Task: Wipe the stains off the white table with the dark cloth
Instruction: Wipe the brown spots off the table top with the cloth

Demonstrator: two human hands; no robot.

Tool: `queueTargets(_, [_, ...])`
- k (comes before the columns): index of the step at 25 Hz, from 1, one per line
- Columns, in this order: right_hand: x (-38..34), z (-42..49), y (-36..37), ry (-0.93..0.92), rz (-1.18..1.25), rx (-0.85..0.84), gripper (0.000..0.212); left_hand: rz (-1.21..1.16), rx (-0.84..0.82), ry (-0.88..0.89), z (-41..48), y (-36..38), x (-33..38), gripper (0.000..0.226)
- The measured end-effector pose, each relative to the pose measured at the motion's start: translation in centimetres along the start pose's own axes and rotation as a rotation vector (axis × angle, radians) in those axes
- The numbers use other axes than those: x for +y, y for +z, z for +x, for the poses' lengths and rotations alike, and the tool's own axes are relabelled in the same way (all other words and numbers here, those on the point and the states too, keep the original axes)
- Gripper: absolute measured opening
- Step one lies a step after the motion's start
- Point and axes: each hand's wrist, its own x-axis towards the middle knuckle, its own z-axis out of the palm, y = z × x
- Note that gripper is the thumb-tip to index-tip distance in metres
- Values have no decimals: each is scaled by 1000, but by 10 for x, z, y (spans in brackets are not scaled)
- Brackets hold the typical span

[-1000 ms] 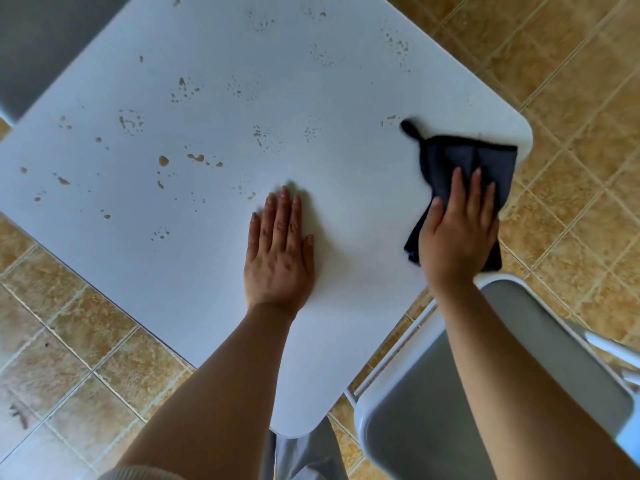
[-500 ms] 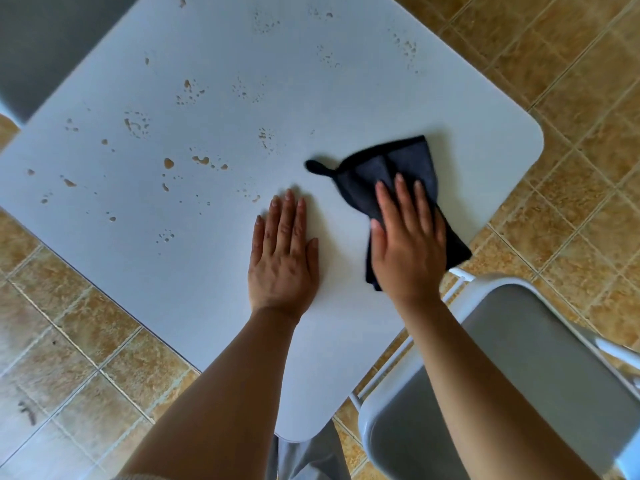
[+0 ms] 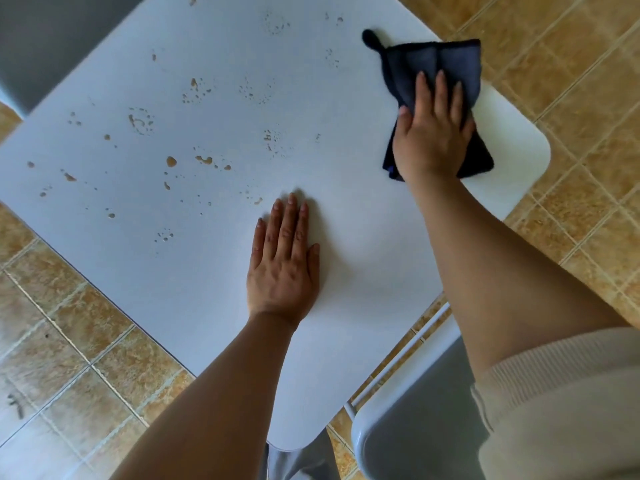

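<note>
The white table (image 3: 363,237) fills the upper middle of the view. Brownish stains (image 3: 204,160) and droplet marks speckle its left and far parts. The dark cloth (image 3: 446,64) lies flat near the table's far right edge, a small loop sticking out at its far left corner. My right hand (image 3: 433,133) presses down on the cloth with fingers spread over it. My left hand (image 3: 282,265) rests flat on the bare table near its front, palm down, holding nothing.
A grey chair (image 3: 415,427) with a white frame stands at the lower right, against the table's near edge. Another grey seat (image 3: 41,46) shows at the top left. Tan floor tiles (image 3: 571,64) surround the table.
My right hand has swept the cloth from beside my left hand out to the far right part of the table. My left hand stays planted in place.
</note>
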Motion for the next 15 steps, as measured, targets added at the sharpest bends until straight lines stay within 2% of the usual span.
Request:
queueTargets(3, [-28,-29,15,-228,-4,114,50,-8,8,1,0,0,1,58])
queueTargets(6, [-10,-77,19,-378,-22,194,45,1,-7,4,0,-1,0,58])
queueTargets(8, [19,-103,13,-321,-30,200,45,2,-6,5,0,-1,1,58])
queueTargets(10, [36,-110,7,-146,-31,189,47,1,-5,7,1,-1,1,58])
queueTargets(13, [17,-96,5,77,-14,110,51,-12,7,9,3,0,1,58])
queueTargets(15, [-9,-86,8,95,-16,68,52,-22,11,11,2,0,-2,57])
